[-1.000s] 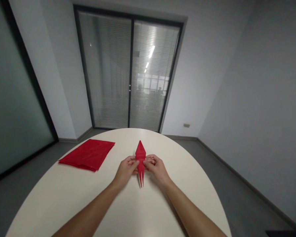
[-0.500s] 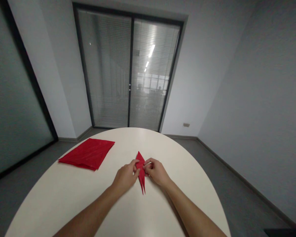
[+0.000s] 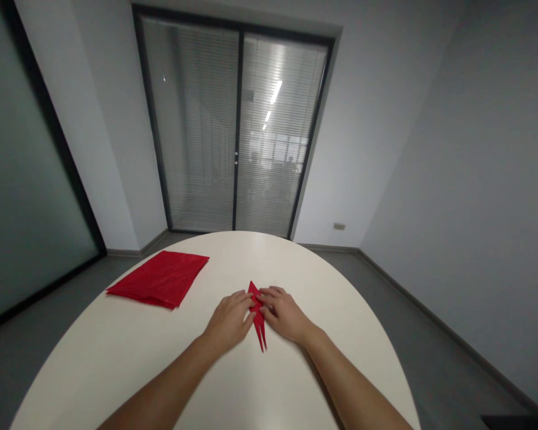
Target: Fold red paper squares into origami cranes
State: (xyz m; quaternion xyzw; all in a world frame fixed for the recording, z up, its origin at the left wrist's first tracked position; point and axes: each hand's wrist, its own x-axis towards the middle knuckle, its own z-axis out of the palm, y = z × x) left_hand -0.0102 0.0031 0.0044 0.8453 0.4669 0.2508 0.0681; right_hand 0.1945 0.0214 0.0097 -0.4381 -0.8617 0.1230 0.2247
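A piece of folded red paper (image 3: 257, 318) lies on the table in front of me, narrow, with a point at the far end and two thin prongs toward me. My left hand (image 3: 229, 318) holds its left side, fingertips on the upper part and thumb lower down. From the right, my right hand (image 3: 284, 310) grips the middle with bent fingers and thumb. The fingertips of both hands nearly meet over the paper and cover part of it.
A stack of flat red paper sheets (image 3: 159, 279) lies at the left of the round white table (image 3: 233, 388). Beyond the table's far edge stand glass panels with blinds (image 3: 197, 131). A grey wall (image 3: 475, 197) rises on the right.
My right fingers have spread from a pinch at the paper's right edge to lie further over its middle. The paper's far tip has shifted slightly toward me, and its prongs slightly right.
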